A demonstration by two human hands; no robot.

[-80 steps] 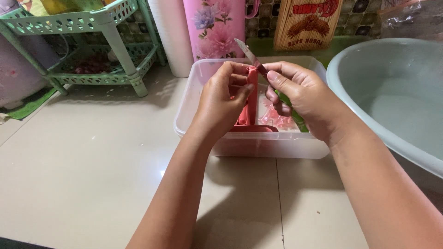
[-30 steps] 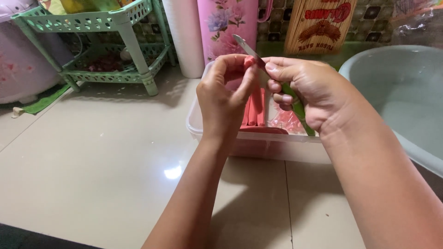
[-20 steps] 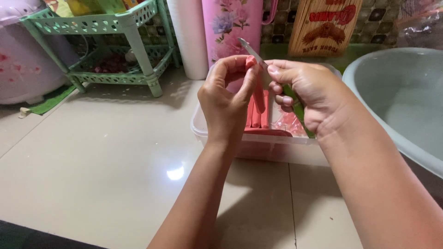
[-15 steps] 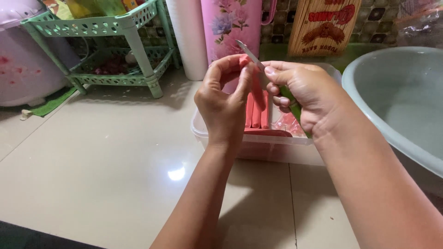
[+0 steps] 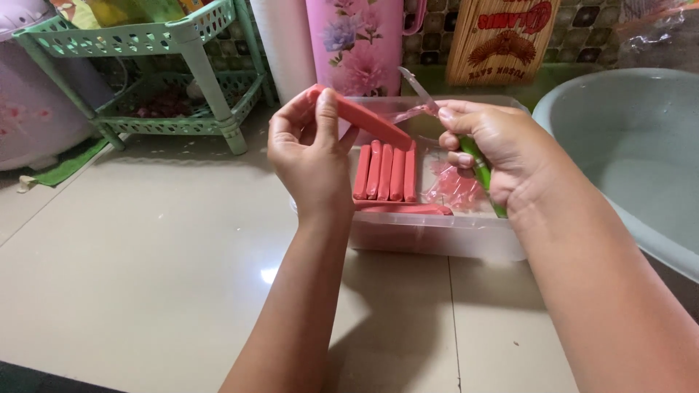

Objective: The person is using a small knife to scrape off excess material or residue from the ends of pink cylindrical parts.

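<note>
I'm crouched over a pale tiled floor [image 5: 145, 262] that shines under a light, with a dark tiled wall along the far side. At my right sits a big grey-green basin [image 5: 633, 145], the largest thing here. At the far left stands a mint-green plastic rack [image 5: 167, 65] with two tiers, and beside it a white cylinder and a tall pink flowered jug [image 5: 360, 44]; a wooden board with a printed picture [image 5: 506, 36] leans on the wall behind. Straight ahead of me is a clear plastic container [image 5: 437, 233] resting on the floor, just beside the basin. Inside it four red sausages [image 5: 386, 171] lie side by side, one more lies crosswise along the near wall, and some crumpled clear wrapper [image 5: 455, 185] lies to their right. My left hand [image 5: 313, 156] is closed around one red sausage [image 5: 364, 120], pinching it between thumb and fingers above the container's far-left corner, its length slanting down to the right. My right hand [image 5: 502, 149] is clenched on a small knife with a green handle [image 5: 477, 164], blade pointing up and away, and its fingers also pinch a strip of clear wrapper running from the sausage's end.
</note>
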